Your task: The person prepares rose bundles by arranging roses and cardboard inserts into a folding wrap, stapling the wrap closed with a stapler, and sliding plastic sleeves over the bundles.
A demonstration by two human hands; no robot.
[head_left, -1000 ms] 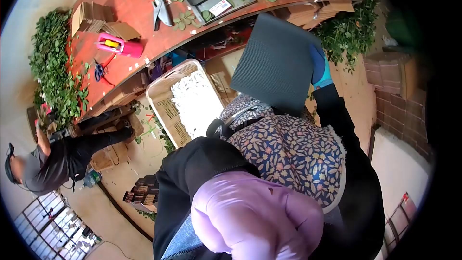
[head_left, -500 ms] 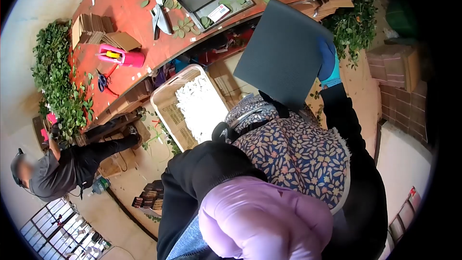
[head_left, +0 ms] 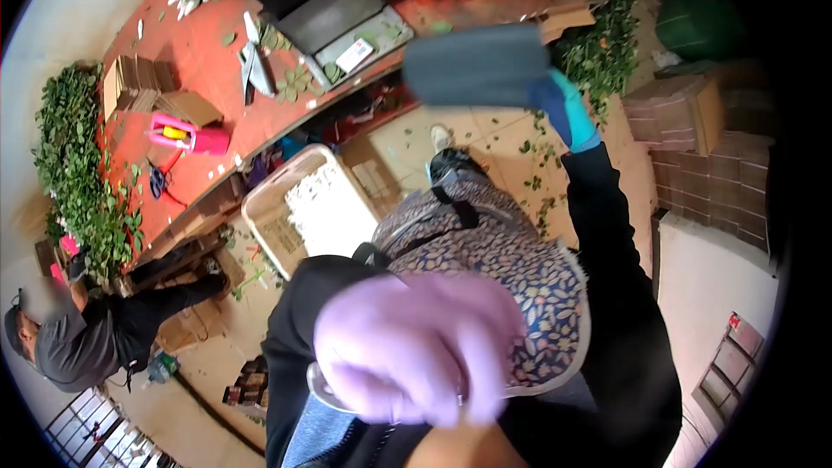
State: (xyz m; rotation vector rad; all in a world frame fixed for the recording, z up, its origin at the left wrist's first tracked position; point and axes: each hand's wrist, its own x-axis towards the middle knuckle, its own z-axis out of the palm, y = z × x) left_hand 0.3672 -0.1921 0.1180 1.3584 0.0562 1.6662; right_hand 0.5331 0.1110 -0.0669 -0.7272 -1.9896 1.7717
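My right hand [head_left: 563, 111], in a blue and teal glove, grips one end of a dark grey flat sheet [head_left: 477, 67]. The sheet is blurred and held out over the floor, near the front edge of the table. Close to the camera, my left hand [head_left: 416, 347] in a light purple glove is raised before my chest. Its fingers are curled in near the jacket zipper; whatever they hold is hidden. Below it I see a floral apron [head_left: 485, 273] with a pale edge, over black sleeves.
The red table [head_left: 195, 43] bears a stapler-like tool [head_left: 254, 69], a pink holder [head_left: 195, 134], scissors [head_left: 158, 180] and leafy stems [head_left: 82, 173]. A crate [head_left: 269, 217] of white pieces stands below. Stacked cardboard [head_left: 711, 173] is at right. Another person [head_left: 82, 338] stands at left.
The sheet has tilted to a narrower view and moved up and left, with my right hand rising too. My left hand has shifted left and up, and its curled fingers now show.
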